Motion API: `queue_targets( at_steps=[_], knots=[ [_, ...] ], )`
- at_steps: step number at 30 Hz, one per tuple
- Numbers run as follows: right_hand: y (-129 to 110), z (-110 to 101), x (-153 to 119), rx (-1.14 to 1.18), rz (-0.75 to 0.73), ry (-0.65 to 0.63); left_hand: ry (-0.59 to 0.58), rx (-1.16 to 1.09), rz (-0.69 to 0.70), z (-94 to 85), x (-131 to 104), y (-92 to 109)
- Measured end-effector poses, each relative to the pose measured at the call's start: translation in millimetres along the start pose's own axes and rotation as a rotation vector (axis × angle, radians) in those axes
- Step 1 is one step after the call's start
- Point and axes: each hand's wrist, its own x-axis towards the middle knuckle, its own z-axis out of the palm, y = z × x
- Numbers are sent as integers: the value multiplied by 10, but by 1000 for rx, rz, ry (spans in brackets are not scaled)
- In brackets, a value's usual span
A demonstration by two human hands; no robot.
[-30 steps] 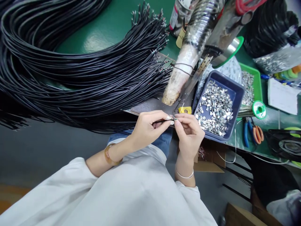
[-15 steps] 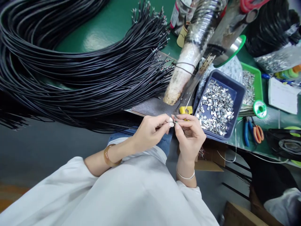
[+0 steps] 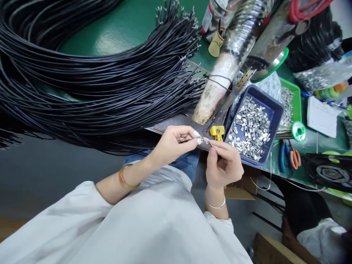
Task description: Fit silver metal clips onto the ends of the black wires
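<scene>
My left hand (image 3: 177, 141) is closed in a pinch on a black cable (image 3: 186, 140) close to its stripped end (image 3: 202, 139). White coverings wrap its thumb and finger tips. To the right, my right hand (image 3: 224, 163) pinches the thin wire tips at that end between thumb and forefinger; the fine detail there is too small to make out. Just beyond the fingers sits a yellow block-like tool (image 3: 217, 132). A dark blue tray (image 3: 271, 104) of small silver metal pieces (image 3: 251, 126) stands right of my right hand.
A large bundle of black cables (image 3: 104, 80) spreads over the green table (image 3: 110, 44). A plastic-wrapped duct (image 3: 217, 80) slopes down in front. Rightward are a green tray (image 3: 297, 99), a solder spool (image 3: 298, 131), pliers (image 3: 287, 156) and a notepad (image 3: 323, 116).
My right hand has turned and drawn slightly right and down, its fingers more curled. The left hand keeps its pinch on the cable. The view has shifted slightly.
</scene>
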Motion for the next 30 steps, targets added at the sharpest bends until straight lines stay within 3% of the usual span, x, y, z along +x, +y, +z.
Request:
queue_targets(
  at_steps=[4, 14, 30],
  knots=[
    [44, 35, 15, 136, 193, 0, -9, 33, 16, -17, 19, -6],
    [125, 37, 33, -77, -117, -66, 72, 42, 16, 23, 76, 15],
    [51, 68, 114, 5, 12, -43, 108, 45, 90, 67, 116, 67]
  ],
)
